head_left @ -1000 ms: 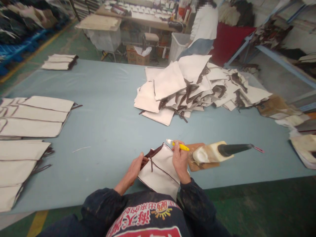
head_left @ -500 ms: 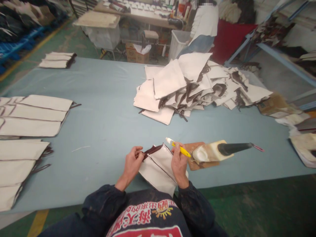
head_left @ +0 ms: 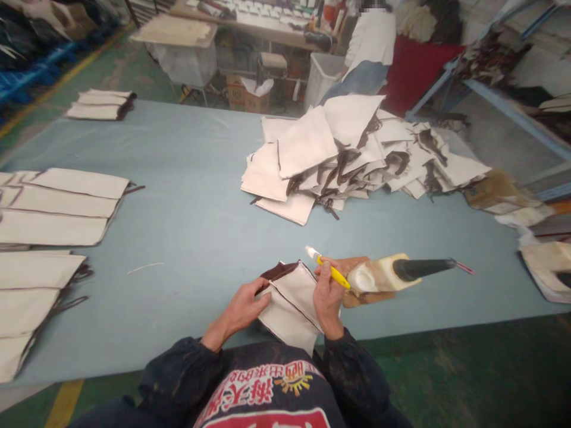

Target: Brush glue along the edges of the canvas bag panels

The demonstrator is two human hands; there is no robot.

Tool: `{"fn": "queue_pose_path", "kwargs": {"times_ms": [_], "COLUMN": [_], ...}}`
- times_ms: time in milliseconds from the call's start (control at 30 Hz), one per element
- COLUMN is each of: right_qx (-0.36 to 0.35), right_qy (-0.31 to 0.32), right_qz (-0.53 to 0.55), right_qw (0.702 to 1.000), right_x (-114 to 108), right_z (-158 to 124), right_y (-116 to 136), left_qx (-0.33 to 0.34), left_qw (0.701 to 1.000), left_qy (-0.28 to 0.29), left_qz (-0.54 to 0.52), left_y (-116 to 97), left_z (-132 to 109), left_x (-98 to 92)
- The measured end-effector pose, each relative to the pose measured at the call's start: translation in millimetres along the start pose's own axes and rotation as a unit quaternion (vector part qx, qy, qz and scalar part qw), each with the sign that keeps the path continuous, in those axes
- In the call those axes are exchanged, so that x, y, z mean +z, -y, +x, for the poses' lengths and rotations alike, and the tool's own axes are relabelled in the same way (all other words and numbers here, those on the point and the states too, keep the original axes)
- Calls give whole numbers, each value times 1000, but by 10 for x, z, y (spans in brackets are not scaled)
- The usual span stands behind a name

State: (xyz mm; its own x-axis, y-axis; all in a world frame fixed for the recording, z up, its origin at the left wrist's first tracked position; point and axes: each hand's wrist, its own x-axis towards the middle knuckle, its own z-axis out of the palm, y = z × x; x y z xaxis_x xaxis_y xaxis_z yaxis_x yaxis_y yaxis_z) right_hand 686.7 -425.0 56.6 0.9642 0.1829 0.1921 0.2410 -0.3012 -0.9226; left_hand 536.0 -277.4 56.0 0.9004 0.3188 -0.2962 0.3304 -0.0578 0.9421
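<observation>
A cream cloth bag (head_left: 292, 306) with dark brown trim lies at the table's near edge, its brown opening (head_left: 281, 272) facing away from me. My left hand (head_left: 244, 306) is closed on the bag's left edge, thumb on top and fingers partly hidden beneath. My right hand (head_left: 329, 297) grips a small brush with a yellow handle (head_left: 341, 279) and pale bristles, pointing up and left. That hand's lower side rests along the bag's right edge. Just right of it, a cut-open container (head_left: 383, 273) with a whitish substance lies on a brown board (head_left: 357, 301).
A heap of similar bags (head_left: 307, 142) covers the table's far middle and right. Overlapping bag stacks (head_left: 57, 208) line the left side. A small stack (head_left: 100, 106) sits at the far left corner. Beyond the table is a person (head_left: 370, 41) beside a white bin (head_left: 319, 77).
My left hand has shifted from the brown trim at the opening to the bag's left edge. My right hand and the brush have moved slightly right.
</observation>
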Motion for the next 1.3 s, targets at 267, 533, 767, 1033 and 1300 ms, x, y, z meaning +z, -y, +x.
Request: {"fn": "queue_pose_path", "kwargs": {"times_ms": [267,533,767,1033,1300], "right_qx": [34,152,173,172,154], "right_qy": [10,94,95,85,154], "right_qz": [25,98,132,142,153], "right_qw": [999,979,972,971,964], "right_x": [-104,-275,-376,-503,-510], "right_z": [165,-71,-189,-198,-431], "right_y": [14,482,726,979,1109], "left_qx": [-22,-29,1,280,355], "left_qw": [997,997,999,946,906], "left_qy": [64,47,19,-78,-115], "left_qz": [-44,-56,-37,144,198], "left_y": [55,65,-124,-306,-339], "left_z": [-12,-119,-222,-321,-368], "left_x": [-33,1,24,99,172]}}
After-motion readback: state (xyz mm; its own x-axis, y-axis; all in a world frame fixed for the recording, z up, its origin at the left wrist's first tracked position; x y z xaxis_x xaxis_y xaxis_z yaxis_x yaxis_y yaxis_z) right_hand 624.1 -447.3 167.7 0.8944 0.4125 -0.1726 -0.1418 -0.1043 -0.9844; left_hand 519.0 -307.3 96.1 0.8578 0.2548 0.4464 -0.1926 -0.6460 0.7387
